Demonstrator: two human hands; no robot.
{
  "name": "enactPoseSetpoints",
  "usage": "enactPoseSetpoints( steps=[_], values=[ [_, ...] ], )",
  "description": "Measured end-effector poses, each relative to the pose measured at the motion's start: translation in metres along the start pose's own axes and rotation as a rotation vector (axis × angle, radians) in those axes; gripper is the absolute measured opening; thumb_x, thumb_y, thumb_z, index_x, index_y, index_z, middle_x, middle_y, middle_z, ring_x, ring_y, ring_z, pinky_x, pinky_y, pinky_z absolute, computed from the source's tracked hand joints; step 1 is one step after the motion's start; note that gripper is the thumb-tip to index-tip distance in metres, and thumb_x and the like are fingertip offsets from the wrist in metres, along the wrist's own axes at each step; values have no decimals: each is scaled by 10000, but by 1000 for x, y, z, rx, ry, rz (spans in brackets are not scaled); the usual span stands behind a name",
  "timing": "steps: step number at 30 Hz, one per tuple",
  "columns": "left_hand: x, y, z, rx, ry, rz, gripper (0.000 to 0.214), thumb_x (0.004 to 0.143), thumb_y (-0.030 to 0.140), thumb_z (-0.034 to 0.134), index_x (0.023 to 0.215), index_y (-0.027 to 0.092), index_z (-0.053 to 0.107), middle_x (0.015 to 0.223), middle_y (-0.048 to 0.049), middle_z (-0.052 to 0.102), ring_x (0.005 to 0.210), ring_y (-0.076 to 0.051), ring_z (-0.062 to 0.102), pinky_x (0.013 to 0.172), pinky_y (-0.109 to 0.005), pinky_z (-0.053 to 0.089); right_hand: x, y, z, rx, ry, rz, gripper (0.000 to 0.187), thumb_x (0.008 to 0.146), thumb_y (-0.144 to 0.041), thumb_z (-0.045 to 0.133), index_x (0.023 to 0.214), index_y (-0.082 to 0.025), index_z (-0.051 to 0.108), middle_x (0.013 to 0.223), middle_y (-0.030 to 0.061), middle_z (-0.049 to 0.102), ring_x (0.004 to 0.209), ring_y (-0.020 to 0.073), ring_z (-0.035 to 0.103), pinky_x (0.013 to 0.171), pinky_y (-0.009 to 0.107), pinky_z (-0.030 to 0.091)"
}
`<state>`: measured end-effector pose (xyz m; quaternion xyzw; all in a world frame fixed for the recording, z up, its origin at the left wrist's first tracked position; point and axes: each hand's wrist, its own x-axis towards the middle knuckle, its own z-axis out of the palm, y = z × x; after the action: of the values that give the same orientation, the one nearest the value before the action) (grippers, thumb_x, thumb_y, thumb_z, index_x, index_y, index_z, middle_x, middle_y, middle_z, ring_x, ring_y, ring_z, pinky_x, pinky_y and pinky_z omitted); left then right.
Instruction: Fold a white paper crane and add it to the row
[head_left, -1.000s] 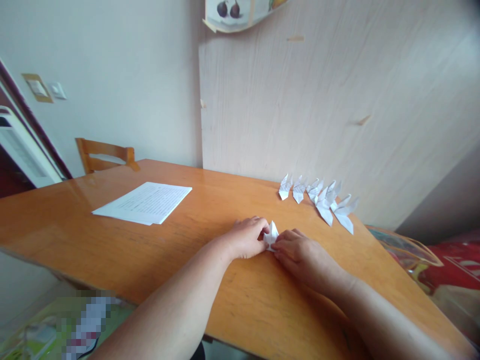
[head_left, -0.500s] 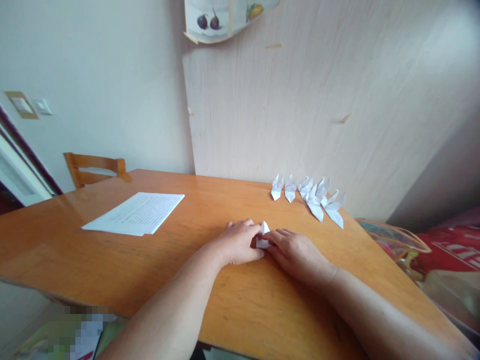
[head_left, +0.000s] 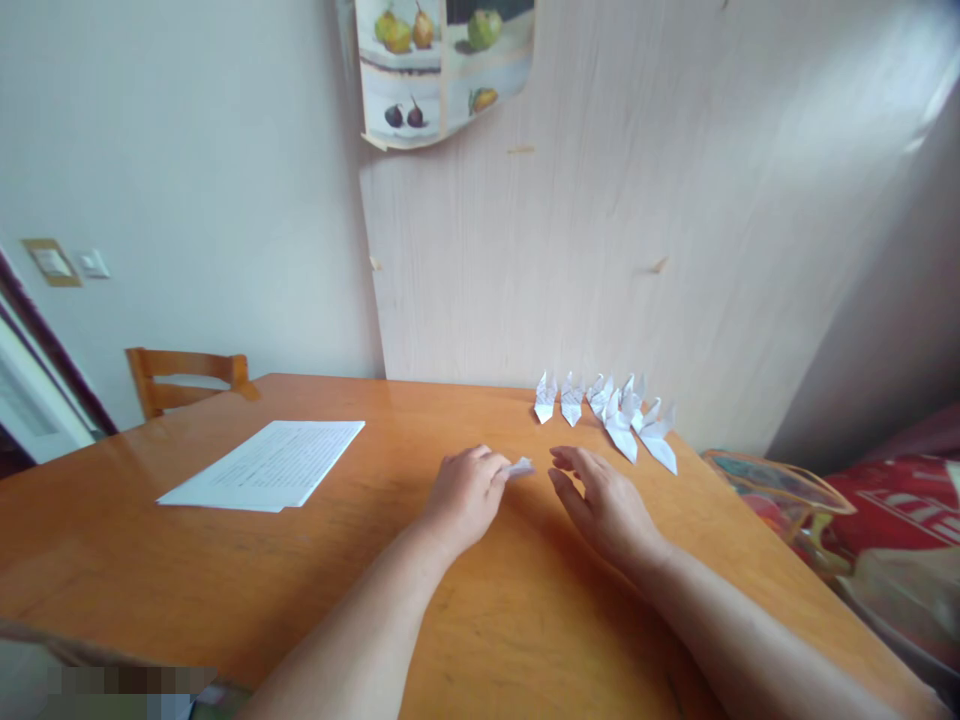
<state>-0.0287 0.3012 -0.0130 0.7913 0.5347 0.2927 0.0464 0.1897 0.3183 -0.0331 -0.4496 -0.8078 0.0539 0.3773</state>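
My left hand (head_left: 465, 493) pinches a small folded white paper piece (head_left: 519, 467) just above the orange wooden table (head_left: 225, 560). Close to its right, my right hand (head_left: 606, 503) rests near the table with fingers loosely spread and nothing in them; a small gap separates it from the paper. A row of several finished folded paper figures (head_left: 607, 412) lies at the far edge of the table, beyond both hands.
A stack of printed sheets (head_left: 266, 464) lies on the table's left half. A wooden chair (head_left: 186, 375) stands behind the far left corner. A pale wooden panel (head_left: 637, 200) with a fruit poster (head_left: 442, 65) backs the table. A bag (head_left: 780, 495) sits off the right edge.
My right hand has let go of the folded paper and drawn slightly right. My left hand now holds the piece alone, flattened. The view has tilted upward.
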Motion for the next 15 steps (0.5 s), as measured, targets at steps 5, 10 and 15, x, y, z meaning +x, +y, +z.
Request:
enactPoseSetpoints(
  steps=[5,10,15],
  values=[
    [5,-9,5,-486,189,-266,286,939,400,505,749,201,580,690,19,546,691,-155,501,652,-258,369,5,11,3,7,92,32,275,993,-345,435,1164,-194,587,1113,115,687,1017,250,649,859,382,504],
    [4,-1,5,-977,372,-407,296,816,460,653,741,175,625,730,-4,619,739,-153,532,691,-253,369,9,18,1,142,291,66,219,959,-405,471,970,-223,593,958,90,656,865,235,614,772,359,490],
    [6,12,-4,-1177,459,-512,330,741,481,717,827,165,673,869,-65,708,803,-162,584,721,-267,375,11,14,-4,218,309,97,257,936,-446,481,902,-217,591,879,87,641,804,244,587,732,374,465]
  ],
)
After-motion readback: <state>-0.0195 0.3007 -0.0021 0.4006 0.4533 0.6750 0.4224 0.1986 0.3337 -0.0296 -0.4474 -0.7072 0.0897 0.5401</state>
